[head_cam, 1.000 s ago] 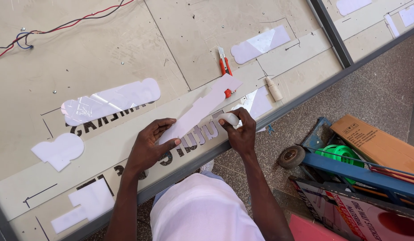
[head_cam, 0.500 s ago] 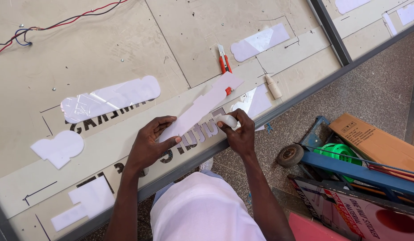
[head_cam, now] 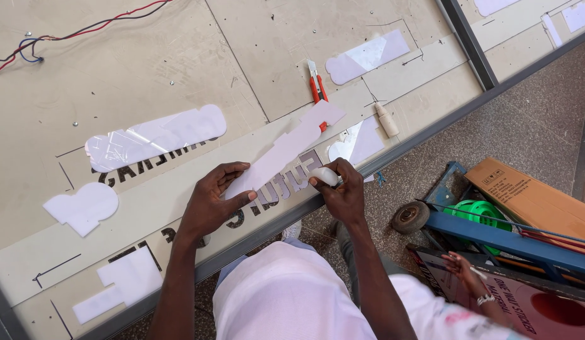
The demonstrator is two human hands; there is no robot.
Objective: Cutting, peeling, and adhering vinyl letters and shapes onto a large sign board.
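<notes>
My left hand (head_cam: pixel 210 201) pinches the near end of a long white strip (head_cam: pixel 286 148), which slants up and to the right over a beige sign panel (head_cam: pixel 179 63). My right hand (head_cam: pixel 344 194) is closed around a small white tube (head_cam: pixel 326 175), whose tip sits at the dark cut-out letters (head_cam: pixel 286 182) beside the strip. Both hands are at the panel's near edge, close together.
Orange-handled cutters (head_cam: pixel 316 85) and a small cream bottle (head_cam: pixel 387 119) lie beyond the strip. White cut-out shapes (head_cam: pixel 154 135) (head_cam: pixel 81 208) (head_cam: pixel 125 283) rest on the panel, with wires (head_cam: pixel 28 50) far left. A blue trolley (head_cam: pixel 494 226), cardboard box (head_cam: pixel 532 198) and another person's hand (head_cam: pixel 465 274) are on the right.
My right hand with the tube has edged slightly down and left along the letters. My left hand still holds the strip in about the same place.
</notes>
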